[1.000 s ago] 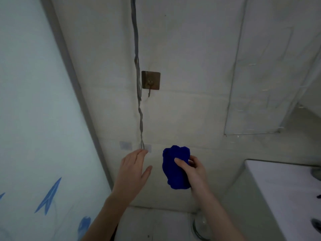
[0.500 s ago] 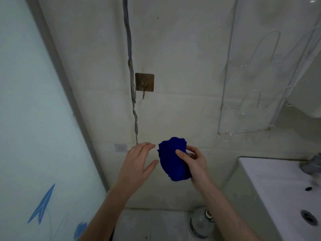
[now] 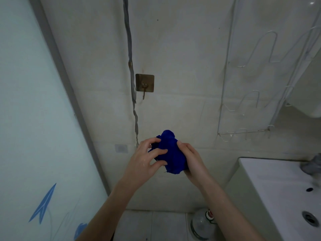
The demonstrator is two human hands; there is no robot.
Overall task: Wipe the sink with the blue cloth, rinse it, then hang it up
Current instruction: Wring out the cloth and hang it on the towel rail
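Two bare hands are clasped around a deep blue, fuzzy cloth (image 3: pixel 171 153), which is bunched into a rumpled lump and held in the air in front of a cream tiled wall (image 3: pixel 182 58). The cloth's left side is gripped by the left hand (image 3: pixel 147 159), with the fingers curled over the folds and the thumb pressed underneath. Its right side and bottom are grasped by the right hand (image 3: pixel 192 159), with the thumb laid on the front. The fabric appears thick and soft, evenly saturated in colour, with a rounded hump at the top and a ragged lower edge.

A square brass-coloured metal plate with a small hook (image 3: pixel 144 83) is fixed to the wall above the cloth. A flat grey strip (image 3: pixel 129 49) is run down the wall just left of that plate. A white wire rack (image 3: pixel 251 101) with looped holders is mounted at the right.

A glossy white ceramic sink (image 3: pixel 269 185) is seen at the lower right, well apart from the cloth, with a round metal drain (image 3: pixel 310 219) set in it. A frosted pale glass panel (image 3: pixel 26 101) at the left is marked with a blue paper-plane shape (image 3: pixel 44 205). A clear plastic bottle (image 3: pixel 201 225) stands on the grey floor tiles; its print cannot be read.
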